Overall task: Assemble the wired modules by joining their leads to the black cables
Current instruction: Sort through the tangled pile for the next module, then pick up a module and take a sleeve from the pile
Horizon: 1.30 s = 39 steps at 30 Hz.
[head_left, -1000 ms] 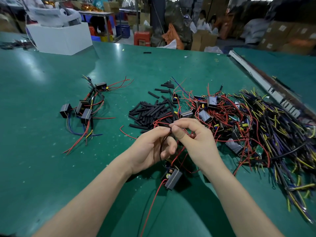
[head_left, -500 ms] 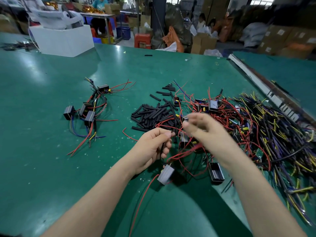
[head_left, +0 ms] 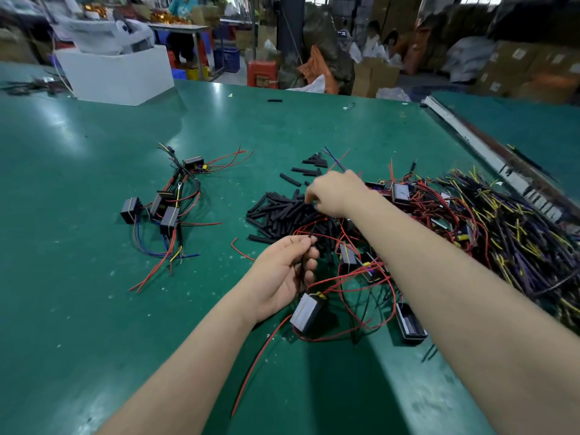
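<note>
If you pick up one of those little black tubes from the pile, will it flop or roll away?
Probably neither flops much. The black tubes lie straight in their pile, so each likely stays fairly stiff. They look round and short, so a pushed one may roll on the smooth green table. Likely very light.

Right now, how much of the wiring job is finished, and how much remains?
Done, it seems: a small bunch of wired modules set aside on the left. In hand: the left hand pinches a black cable with a module hanging below, while the right hand reaches into the black sleeves. Left: the big tangle of modules and cables, so most remains.
</note>
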Each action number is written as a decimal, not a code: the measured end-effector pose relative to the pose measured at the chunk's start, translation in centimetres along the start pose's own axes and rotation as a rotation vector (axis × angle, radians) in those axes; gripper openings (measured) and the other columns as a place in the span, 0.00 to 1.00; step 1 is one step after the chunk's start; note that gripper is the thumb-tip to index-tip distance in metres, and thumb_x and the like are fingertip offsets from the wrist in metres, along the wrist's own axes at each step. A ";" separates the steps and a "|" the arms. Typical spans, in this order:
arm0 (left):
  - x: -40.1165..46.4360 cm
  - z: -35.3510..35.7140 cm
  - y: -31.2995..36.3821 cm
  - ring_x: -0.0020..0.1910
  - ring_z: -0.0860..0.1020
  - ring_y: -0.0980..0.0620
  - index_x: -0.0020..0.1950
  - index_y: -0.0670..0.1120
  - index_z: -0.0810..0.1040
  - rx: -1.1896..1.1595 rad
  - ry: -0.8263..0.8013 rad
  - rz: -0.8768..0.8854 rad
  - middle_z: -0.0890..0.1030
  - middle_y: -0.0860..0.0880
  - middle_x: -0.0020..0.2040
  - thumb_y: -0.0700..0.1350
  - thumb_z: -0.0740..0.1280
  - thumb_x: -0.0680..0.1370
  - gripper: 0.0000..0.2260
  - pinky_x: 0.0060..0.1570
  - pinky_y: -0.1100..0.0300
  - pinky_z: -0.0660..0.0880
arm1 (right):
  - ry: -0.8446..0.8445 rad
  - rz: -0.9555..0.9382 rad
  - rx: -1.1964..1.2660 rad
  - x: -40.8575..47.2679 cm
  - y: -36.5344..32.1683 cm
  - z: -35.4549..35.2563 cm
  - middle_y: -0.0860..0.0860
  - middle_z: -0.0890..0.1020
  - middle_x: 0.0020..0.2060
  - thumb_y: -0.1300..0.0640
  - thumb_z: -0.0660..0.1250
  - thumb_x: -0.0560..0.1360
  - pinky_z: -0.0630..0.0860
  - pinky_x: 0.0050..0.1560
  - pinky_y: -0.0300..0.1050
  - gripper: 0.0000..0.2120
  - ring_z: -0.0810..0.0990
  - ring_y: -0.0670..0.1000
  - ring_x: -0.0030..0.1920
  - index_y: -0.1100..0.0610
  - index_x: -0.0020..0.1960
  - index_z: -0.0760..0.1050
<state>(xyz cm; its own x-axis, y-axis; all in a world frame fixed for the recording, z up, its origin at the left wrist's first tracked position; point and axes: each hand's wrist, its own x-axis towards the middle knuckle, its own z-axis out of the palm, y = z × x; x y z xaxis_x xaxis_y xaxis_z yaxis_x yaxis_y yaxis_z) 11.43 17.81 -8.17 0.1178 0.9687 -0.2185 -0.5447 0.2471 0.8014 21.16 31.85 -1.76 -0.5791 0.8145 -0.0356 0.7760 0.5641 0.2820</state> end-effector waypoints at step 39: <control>-1.2 -0.4 -0.3 0.25 0.77 0.56 0.37 0.58 0.78 0.698 0.327 0.606 0.79 0.55 0.30 0.44 0.68 0.77 0.10 0.25 0.66 0.71 | 1.060 0.227 1.251 -12.4 -4.3 2.5 0.38 0.80 0.38 0.55 0.71 0.74 0.69 0.45 0.26 0.12 0.79 0.33 0.42 0.41 0.50 0.71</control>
<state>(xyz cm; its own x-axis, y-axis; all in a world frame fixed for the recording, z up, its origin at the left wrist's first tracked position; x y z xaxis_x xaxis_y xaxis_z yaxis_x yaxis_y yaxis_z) 11.13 16.54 -8.38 -0.3135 0.9076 0.2793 0.1884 -0.2288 0.9551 25.64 19.64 -4.91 0.0722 0.7375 0.6715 0.2670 0.6344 -0.7254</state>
